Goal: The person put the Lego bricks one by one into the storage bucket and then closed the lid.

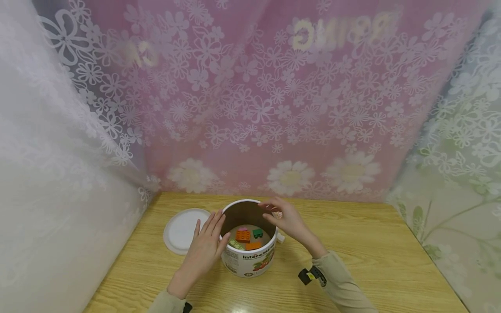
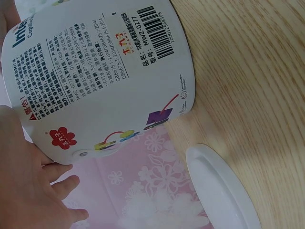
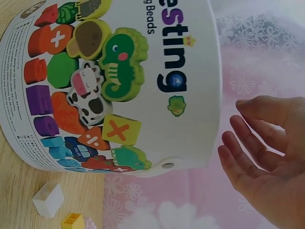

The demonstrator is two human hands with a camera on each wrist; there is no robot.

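A white cardboard bucket (image 1: 250,266) with printed pictures and lettering stands upright on the table. On its bottom lie toy building bricks: an orange brick (image 1: 242,236), a green brick (image 1: 257,234), a second orange one, a light green one and a bit of pink. My left hand (image 1: 205,245) rests at the bucket's left rim, fingers extended and thumb by the near edge. At the right rim is my right hand (image 1: 291,221), fingers loosely bent, with nothing held. In the right wrist view, a gap shows between those fingertips and the bucket wall.
A round white lid (image 1: 184,232) lies left of the bucket. On the table by the bucket's right side are a white brick (image 3: 48,199), a yellow brick (image 3: 73,221) and a small pink piece (image 3: 90,223). Flowered curtains (image 1: 274,108) hang behind and at both sides.
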